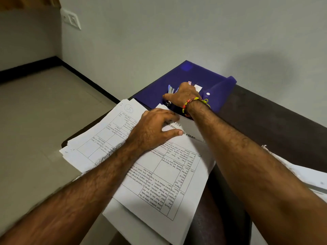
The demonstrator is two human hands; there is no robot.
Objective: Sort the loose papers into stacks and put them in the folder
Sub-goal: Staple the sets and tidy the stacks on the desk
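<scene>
on the dark worktop (256, 110), against the pale wall, a blue folder (178, 76) lies open at the far end, its flap (223, 89) raised toward the right. the right hand (184, 95) reaches into the folder, its back to the camera, thumb stretched out to the left; it rests among small metal and paper pieces at the folder's middle, and whether its fingers pinch anything there i cannot tell, since the hand hides them. a band of coloured beads (190, 103) circles that wrist.

just near of the folder, the left hand (155, 129) lies palm down on a heap of loose papers (159, 174), its fingers spread and straight, thumb pointing right, pressing the sheets flat. the top printed sheets carry ruled tables and text; one sheet (191, 128) with larger bold print sits under the right forearm, touching the folder's near edge. the heap fans out to the left, its corners hanging past the worktop's left edge over the tiled floor (35, 112).

at the right edge, another pile of white papers (304, 175) rests on the worktop, well apart from the heap. a wall socket (71, 19) sits far left on the wall.
</scene>
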